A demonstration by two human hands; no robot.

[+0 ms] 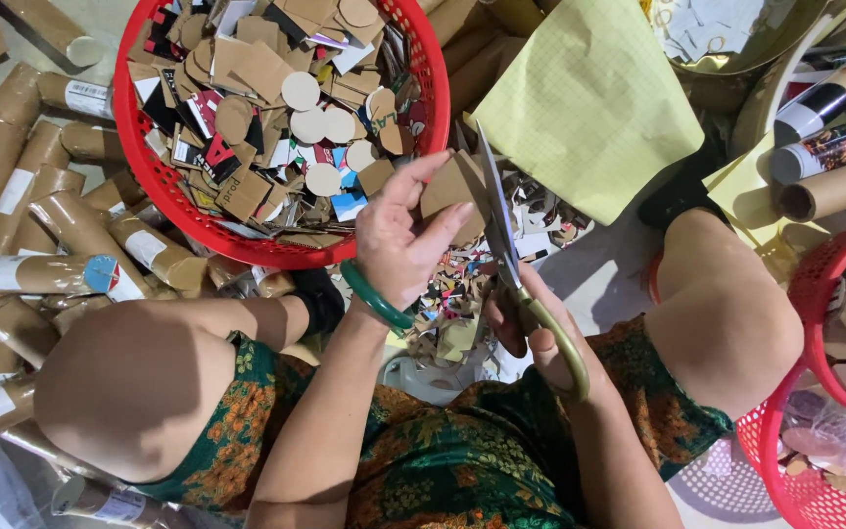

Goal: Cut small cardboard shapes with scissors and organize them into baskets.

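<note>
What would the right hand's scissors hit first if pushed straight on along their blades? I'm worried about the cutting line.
The scissors in the right hand would likely first meet the brown cardboard piece held by the left hand; depth is unclear.

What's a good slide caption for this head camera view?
Left hand holds a cardboard piece while right hand cuts with scissors beside a red basket.

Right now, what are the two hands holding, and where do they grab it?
Left hand pinches a brown cardboard piece by its lower edge. Right hand holds scissors by the yellow handles.
</note>
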